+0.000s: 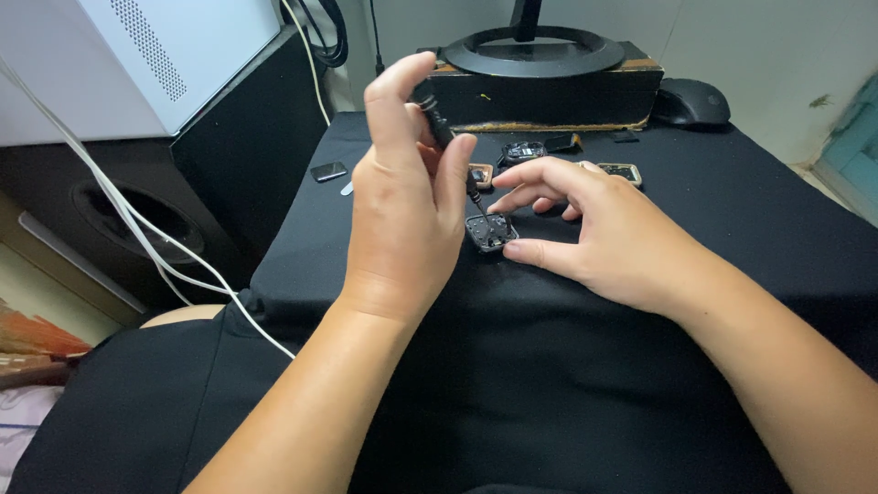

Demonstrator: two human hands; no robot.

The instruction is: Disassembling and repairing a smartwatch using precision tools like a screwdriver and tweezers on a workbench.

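My left hand [407, 197] holds a thin black screwdriver [445, 137] upright, index finger on its top, with the tip set down on a small square dark watch-like case [491, 231] lying on the black cloth [567, 366]. My right hand [599, 229] steadies that case, thumb against its near right edge and index finger reaching over its far side. Most of the screwdriver shaft is hidden behind my left fingers.
Small parts lie behind the hands: a dark module [525, 151], a square frame [621, 171], a small dark screen piece [327, 171]. A monitor stand [533, 50] sits on a black box, a mouse [690, 101] at right. White cables [137, 220] and a speaker [119, 215] are left.
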